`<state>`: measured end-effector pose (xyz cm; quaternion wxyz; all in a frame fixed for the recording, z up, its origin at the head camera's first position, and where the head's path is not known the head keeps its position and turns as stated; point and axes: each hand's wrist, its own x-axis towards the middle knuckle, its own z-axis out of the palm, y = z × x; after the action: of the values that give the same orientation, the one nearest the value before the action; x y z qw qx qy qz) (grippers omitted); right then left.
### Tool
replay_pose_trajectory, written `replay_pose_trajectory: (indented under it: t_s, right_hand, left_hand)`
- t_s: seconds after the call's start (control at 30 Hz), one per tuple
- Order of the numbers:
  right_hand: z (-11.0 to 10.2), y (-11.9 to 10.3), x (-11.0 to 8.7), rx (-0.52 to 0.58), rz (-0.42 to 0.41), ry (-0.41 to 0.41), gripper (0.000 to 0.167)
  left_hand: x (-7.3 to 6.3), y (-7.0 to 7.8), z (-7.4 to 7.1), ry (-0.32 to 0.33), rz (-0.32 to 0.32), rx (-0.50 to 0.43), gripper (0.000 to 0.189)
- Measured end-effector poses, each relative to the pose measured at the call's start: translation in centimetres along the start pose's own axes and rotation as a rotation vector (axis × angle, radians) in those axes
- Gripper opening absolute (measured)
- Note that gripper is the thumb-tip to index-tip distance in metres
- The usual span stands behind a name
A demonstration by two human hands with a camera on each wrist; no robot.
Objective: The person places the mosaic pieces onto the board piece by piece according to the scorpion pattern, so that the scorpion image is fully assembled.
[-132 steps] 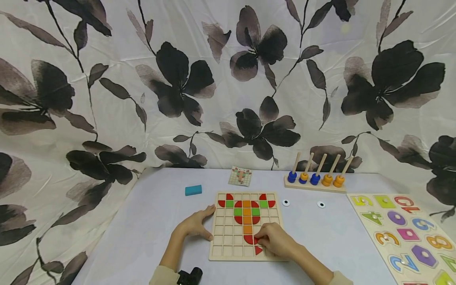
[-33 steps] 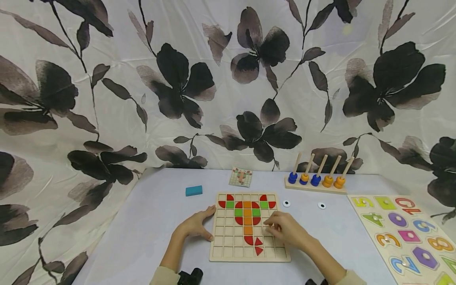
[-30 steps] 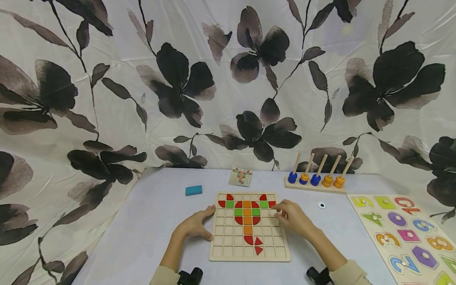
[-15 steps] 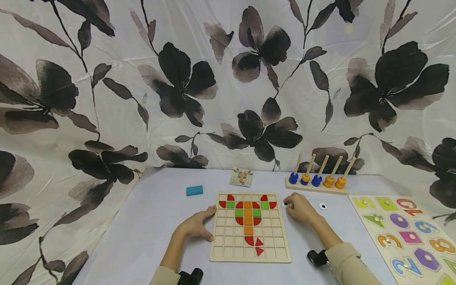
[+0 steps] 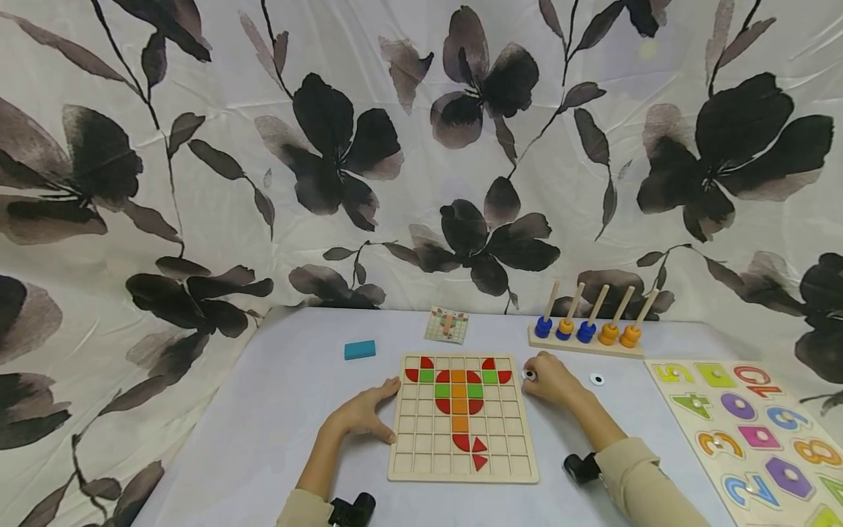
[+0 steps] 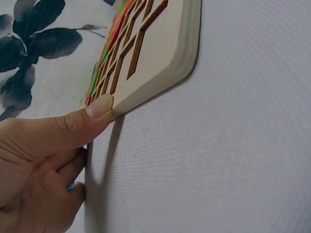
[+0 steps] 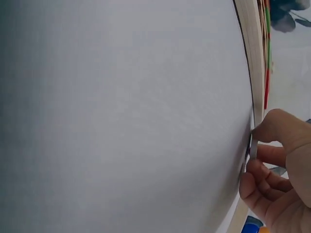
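Observation:
A wooden grid board [image 5: 421,465] lies flat on the table, with red, green and orange pieces set in its squares. My left hand [image 5: 362,413] is spread along its left edge, thumb and forefinger touching it; in the left wrist view the thumb [image 6: 68,127] rests on the rim. Just off the board's right edge, my right hand [image 5: 556,377] pinches a small round white disc with a black dot [image 5: 529,375]. The right wrist view shows this disc [image 7: 253,148] edge-on between thumb and fingers. Two red triangular pieces [image 5: 480,462] sit low on the board.
A similar disc [image 5: 596,379] lies further right. Behind the board are a pattern card [image 5: 446,325], a blue block [image 5: 359,350] and a peg stand with rings [image 5: 586,344]. A number puzzle board [image 5: 744,439] covers the right side. A floral cloth [image 5: 408,146] hangs behind.
My right hand has left the red pieces low on the board, moved up and right past the board's edge, and taken hold of the white disc. The left hand has stayed put.

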<state>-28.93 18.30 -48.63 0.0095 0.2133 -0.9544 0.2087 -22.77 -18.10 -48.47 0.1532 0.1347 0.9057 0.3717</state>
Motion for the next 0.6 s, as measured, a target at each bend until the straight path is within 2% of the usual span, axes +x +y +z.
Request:
replay_pose_trajectory:
  t_s: [0.2,0.3,0.4,0.53,0.6]
  right_hand:
    - [-0.6,-0.3,0.9,0.083,0.037,0.058,0.028]
    - [-0.7,-1.5,2.0,0.162,-0.007,0.075,0.030]
    - [-0.4,-3.6,3.5,0.224,-0.093,0.066,0.030]
    - [0.8,-6.2,5.4,0.264,-0.191,0.042,0.030]
    - [1.5,-7.2,6.2,0.270,-0.210,0.015,0.031]
  left_hand:
    - [0.2,0.0,0.1,-0.001,-0.005,0.003,0.099]
    - [0.1,0.1,0.1,0.000,-0.009,0.001,0.098]
    - [0.0,0.0,0.0,0.003,-0.012,-0.008,0.099]
    - [0.1,-0.1,0.0,0.005,-0.006,-0.018,0.100]
    - [0.2,-0.2,0.0,0.007,-0.004,-0.017,0.100]
